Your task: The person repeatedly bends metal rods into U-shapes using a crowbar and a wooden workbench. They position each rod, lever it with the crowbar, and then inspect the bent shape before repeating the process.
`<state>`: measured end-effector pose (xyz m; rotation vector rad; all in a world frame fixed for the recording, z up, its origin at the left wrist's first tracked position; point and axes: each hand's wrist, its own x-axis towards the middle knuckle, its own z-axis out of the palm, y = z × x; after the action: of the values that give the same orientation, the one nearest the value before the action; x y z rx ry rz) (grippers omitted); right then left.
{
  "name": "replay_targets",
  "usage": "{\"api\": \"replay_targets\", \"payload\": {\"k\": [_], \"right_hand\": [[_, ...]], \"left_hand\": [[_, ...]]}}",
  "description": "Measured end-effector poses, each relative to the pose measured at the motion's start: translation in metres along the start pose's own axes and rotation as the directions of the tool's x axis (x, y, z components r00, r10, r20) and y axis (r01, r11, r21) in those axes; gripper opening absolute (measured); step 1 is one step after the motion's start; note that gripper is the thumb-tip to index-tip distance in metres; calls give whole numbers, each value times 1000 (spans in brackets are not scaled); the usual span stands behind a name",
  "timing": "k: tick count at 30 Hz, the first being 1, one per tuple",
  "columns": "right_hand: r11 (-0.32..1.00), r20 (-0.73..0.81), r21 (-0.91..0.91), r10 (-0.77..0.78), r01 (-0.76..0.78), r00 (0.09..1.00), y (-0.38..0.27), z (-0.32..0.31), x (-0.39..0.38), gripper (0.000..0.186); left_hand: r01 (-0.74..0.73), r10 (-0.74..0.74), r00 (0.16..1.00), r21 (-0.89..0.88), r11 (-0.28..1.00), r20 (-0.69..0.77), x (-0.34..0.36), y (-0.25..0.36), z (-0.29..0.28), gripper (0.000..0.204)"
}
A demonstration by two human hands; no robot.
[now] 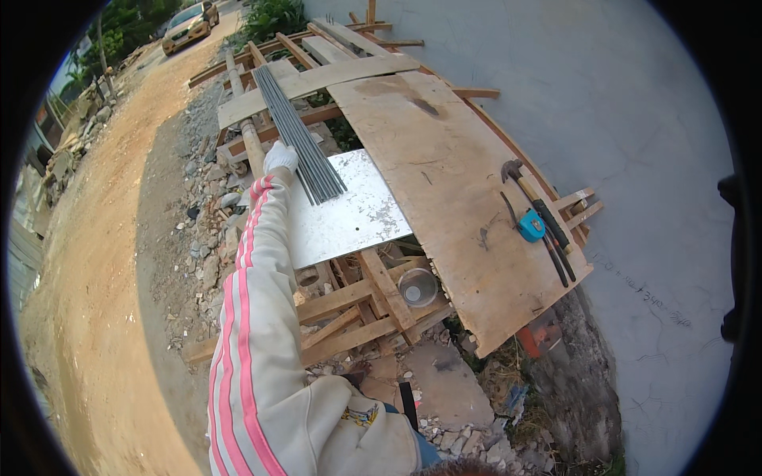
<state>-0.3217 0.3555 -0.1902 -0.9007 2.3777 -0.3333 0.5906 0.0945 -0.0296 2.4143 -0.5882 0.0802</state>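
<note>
My left hand [279, 159], in a white glove at the end of a pink-striped cream sleeve, has its fingers curled at the left edge of a bundle of thin grey rods [292, 127]; what exactly it grips is hidden. Beneath the rods' near ends lies a scuffed silver sheet [357, 224]. To its right, a large plywood board [421, 159] bears a hammer [524, 184], a teal tape measure [532, 224] and a black-handled long tool [556, 258]. My right hand is out of view.
Wooden planks and frames [385, 297] support the boards, with a metal bowl [417, 287] among them. A grey wall [635, 159] runs along the right. On the left are rubble [205, 254] and a dirt track [95, 278], with a parked car [186, 28] farther off.
</note>
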Motion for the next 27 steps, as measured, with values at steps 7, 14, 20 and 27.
{"api": "replay_targets", "payload": {"k": [7,14,20,27], "right_hand": [[999,-67,11,42,-42,997,-26,-10,0,40],[1000,-98,19,20,-19,995,-41,-14,0,45],[998,-125,69,-3,12,992,-41,-20,0,50],[981,-210,181,-35,74,977,-14,-42,-3,55]], "left_hand": [[93,-60,983,-186,978,174,62,-51,43,53],[237,-216,971,-541,807,102,89,-73,49,42],[122,-215,976,-918,377,41,26,-17,-24,33],[-30,-126,992,-999,10,-31,-138,89,-100,30]]}}
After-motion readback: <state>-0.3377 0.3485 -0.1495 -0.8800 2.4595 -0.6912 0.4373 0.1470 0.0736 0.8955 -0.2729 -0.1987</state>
